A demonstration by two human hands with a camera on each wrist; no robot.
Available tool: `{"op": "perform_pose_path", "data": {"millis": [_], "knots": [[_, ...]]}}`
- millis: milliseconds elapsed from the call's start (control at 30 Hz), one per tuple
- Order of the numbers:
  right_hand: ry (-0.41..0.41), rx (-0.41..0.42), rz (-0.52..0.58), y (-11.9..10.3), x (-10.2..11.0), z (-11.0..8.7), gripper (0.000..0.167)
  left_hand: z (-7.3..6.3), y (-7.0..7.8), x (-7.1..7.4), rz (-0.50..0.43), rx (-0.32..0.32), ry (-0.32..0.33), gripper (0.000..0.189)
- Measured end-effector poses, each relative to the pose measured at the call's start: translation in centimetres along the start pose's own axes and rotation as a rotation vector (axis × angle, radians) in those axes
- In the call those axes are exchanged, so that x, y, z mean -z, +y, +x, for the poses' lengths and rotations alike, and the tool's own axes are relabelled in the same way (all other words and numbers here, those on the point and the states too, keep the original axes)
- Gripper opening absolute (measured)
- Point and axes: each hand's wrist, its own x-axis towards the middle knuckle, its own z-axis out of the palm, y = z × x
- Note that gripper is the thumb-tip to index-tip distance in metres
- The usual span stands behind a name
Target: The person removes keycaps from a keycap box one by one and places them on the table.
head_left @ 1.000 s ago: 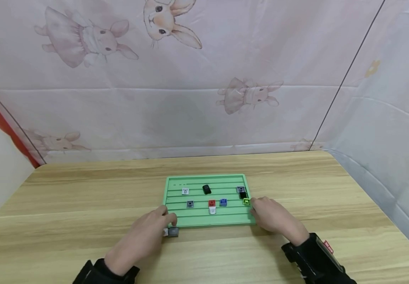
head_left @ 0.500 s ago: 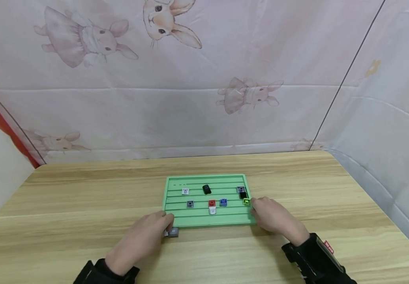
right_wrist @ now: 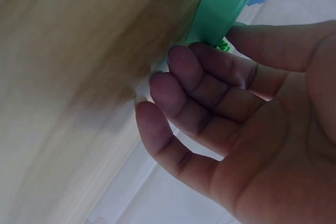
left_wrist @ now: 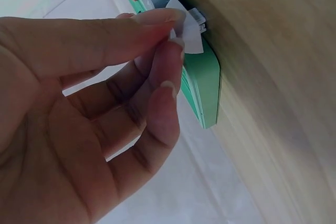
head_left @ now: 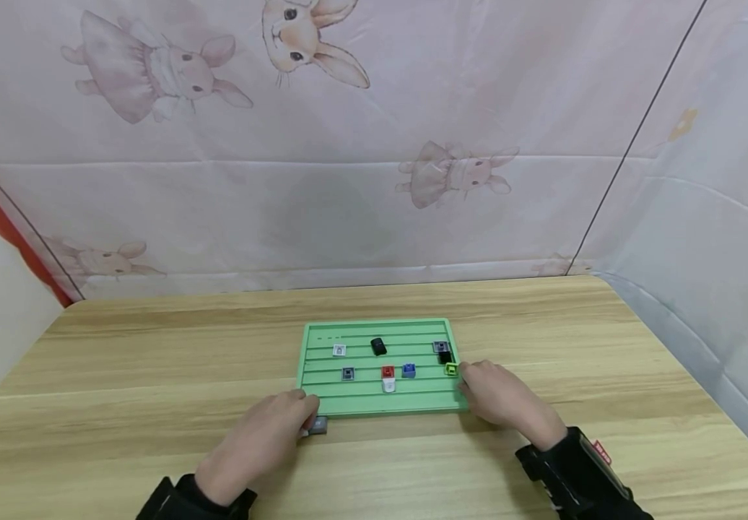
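A green ridged tray [head_left: 361, 406] lies on the table, with small keycap-like pieces on it. At its near left corner my left hand [head_left: 258, 438] pinches a white keycap [left_wrist: 192, 39] between thumb and fingertips, mostly covered by them in the head view. Touching or very close to that piece is a grey keycap [head_left: 318, 425], just before the tray's near edge. My right hand [head_left: 502, 396] grips the tray's right edge, thumb on top and index finger against the side. Beside that thumb sits a lime-green piece [head_left: 451, 369].
Across the tray are a white piece [head_left: 338, 350], a black one [head_left: 378, 347], a dark grey one [head_left: 348, 374], a red one [head_left: 388, 372] above another white one [head_left: 389, 386], and a blue one [head_left: 409, 370]. Rabbit-print cloth [head_left: 322, 202] stands behind the wooden table [head_left: 153, 361].
My left fingers have drawn slightly down and closer together over the white keycap, covering more of it. The right hand and tray stay put.
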Motion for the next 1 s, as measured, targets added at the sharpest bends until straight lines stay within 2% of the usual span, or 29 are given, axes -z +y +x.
{"op": "perform_pose_path", "data": {"millis": [333,567,800,1000], "knots": [[0.002,-0.001,-0.007,0.1,0.1,0.0,0.010,0.0,0.2,0.3,0.017,-0.017,0.035,0.026],[-0.006,-0.009,0.005,0.1,0.1,0.1,0.010,0.1,0.5,0.6,0.022,0.025,0.016,0.024],[-0.007,-0.014,0.016,0.0,0.1,0.1,0.010,0.7,0.9,0.9,0.041,0.005,0.035,0.019],[-0.007,-0.015,0.017,-0.1,0.0,0.1,0.010,1.6,1.4,0.9,0.065,0.015,0.047,0.016]]}}
